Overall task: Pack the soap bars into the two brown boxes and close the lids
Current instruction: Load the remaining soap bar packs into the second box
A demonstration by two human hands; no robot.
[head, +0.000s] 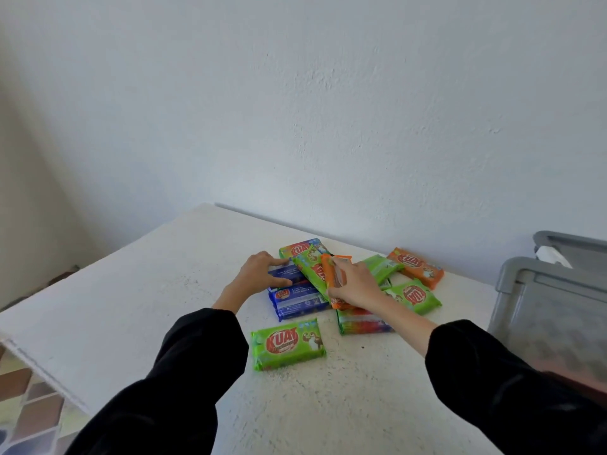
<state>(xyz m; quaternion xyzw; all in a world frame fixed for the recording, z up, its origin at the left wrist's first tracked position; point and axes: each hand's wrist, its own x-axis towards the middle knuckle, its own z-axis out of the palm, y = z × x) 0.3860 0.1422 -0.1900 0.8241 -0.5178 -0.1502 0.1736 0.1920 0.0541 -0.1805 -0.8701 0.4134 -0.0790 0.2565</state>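
- Gripping an orange soap bar [334, 274], the right hand [356, 285] has its fingers curled over the bar's upper edge and the thumb on the side facing the person. The bar stands tilted on its long edge, its long axis running away from the person.
- The left hand [258, 274] lies on the upper blue soap bar [286, 273]. Its fingers curl over the far edge and the thumb presses the near edge, so it looks like a grip rather than a flat touch.
- The rest of the soap bars lie in a loose heap on the white table [147, 290], between and just beyond the two hands. A second blue bar [300, 303] touches the near side of the one the left hand grips.
- A lone green soap bar [288, 343] lies flat nearest the person, apart from the heap. Its long axis runs left to right, and it is somewhat nearer the left arm.
- No brown box shows in this view, so I cannot tell which way the held bars must travel. Only grey plastic bins [551, 290] stand at the right edge.
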